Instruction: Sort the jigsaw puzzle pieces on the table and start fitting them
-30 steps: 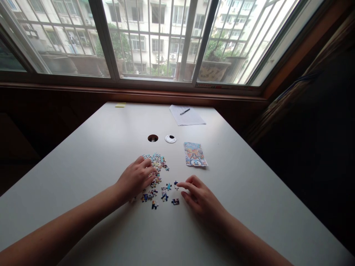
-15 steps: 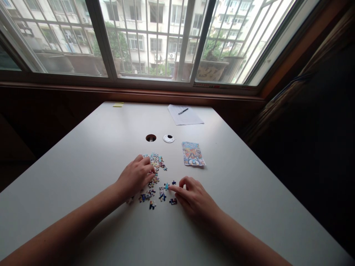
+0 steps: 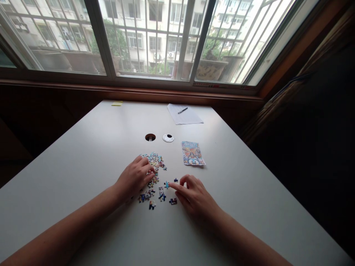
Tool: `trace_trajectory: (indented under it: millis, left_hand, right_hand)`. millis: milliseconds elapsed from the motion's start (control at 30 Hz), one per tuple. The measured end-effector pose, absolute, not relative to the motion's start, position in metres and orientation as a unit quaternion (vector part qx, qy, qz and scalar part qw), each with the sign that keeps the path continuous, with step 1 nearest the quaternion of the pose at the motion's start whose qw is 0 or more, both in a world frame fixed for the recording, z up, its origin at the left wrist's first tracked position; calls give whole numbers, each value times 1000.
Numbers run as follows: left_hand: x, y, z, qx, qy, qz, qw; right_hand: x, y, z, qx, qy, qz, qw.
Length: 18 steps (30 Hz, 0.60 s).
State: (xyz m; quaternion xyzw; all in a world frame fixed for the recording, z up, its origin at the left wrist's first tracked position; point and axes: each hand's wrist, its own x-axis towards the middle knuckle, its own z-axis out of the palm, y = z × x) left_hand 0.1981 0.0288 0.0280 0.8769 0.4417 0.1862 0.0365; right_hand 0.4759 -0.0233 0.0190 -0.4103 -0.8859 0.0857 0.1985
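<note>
Loose jigsaw puzzle pieces (image 3: 156,161) lie heaped on the white table, with my left hand (image 3: 135,173) resting against the pile's left side. Its fingers are curled, and what is between the fingertips is hidden. With its index finger stretched out, my right hand (image 3: 195,194) touches a light-blue puzzle piece (image 3: 166,184) lying flat. A small dark piece (image 3: 175,180) is just above that finger. Below the fingertip lie a few joined-looking pieces (image 3: 162,194) and a dark piece (image 3: 173,201). Another piece (image 3: 152,205) sits nearer to me.
A colourful picture sheet (image 3: 192,153) lies right of the pile. Behind are a round cable hole (image 3: 150,137), its cover (image 3: 168,138), and paper (image 3: 185,115) with a pen (image 3: 182,110). Yellow sticky notes (image 3: 117,103) are at the far left edge, below a barred window.
The light-blue piece and the small dark piece have shifted slightly away from me, the dark one also a little to the right. My left hand has hardly moved.
</note>
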Motion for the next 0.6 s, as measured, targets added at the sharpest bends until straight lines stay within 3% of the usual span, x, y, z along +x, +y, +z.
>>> trace_trajectory:
  millis: [200,600]
  left_hand:
    - [197,28,28,894,405,192,14]
    - [201,25,31,895,388,217,34]
  right_hand:
    - [473,-24,22,-428,-883,84,173]
    - [474,-22,18,-438,-872,81,203]
